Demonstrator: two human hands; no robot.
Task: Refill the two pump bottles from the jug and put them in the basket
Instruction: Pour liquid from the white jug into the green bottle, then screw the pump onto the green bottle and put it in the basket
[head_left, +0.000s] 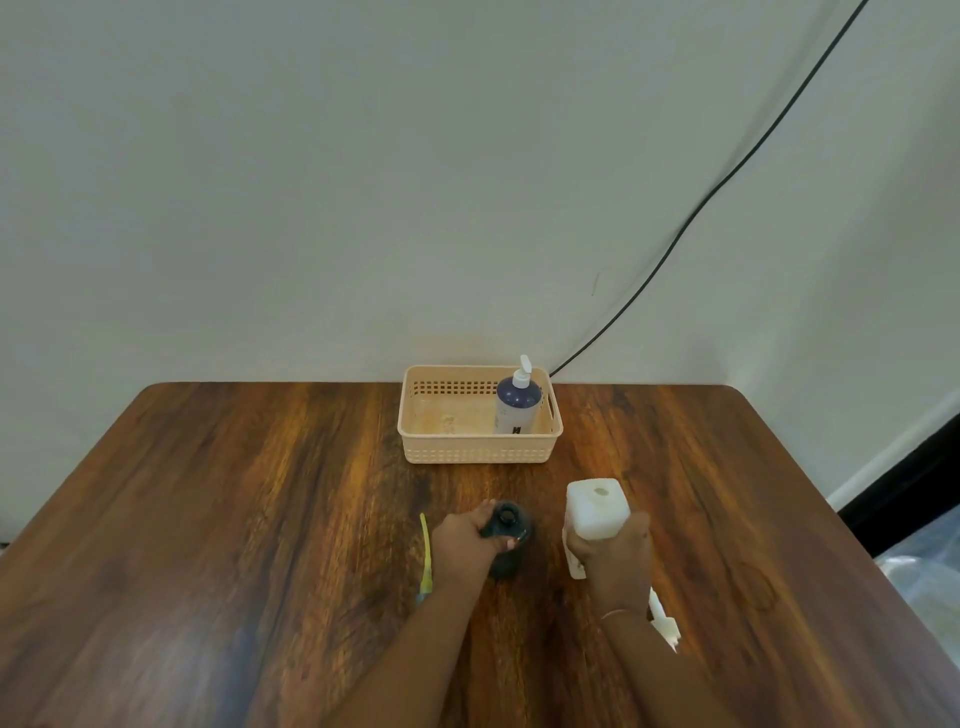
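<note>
Both forearms are showing bare from the bottom of the frame, no sleeves; a thin bangle (615, 614) is circling the right wrist.

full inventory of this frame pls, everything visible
basket: 1, beige, back centre of table
pump bottle: 1, dark blue, white pump, upright in basket's right end
open bottle: 1, dark, no pump, front centre
jug: 1, white, uncapped, right of open bottle
pump head: 1, white, lying by right wrist
yellow-green tube: 1, lying left of left hand
table: 1, brown wood
cable: 1, black, on wall
left hand: holding open bottle
right hand: holding jug
</note>
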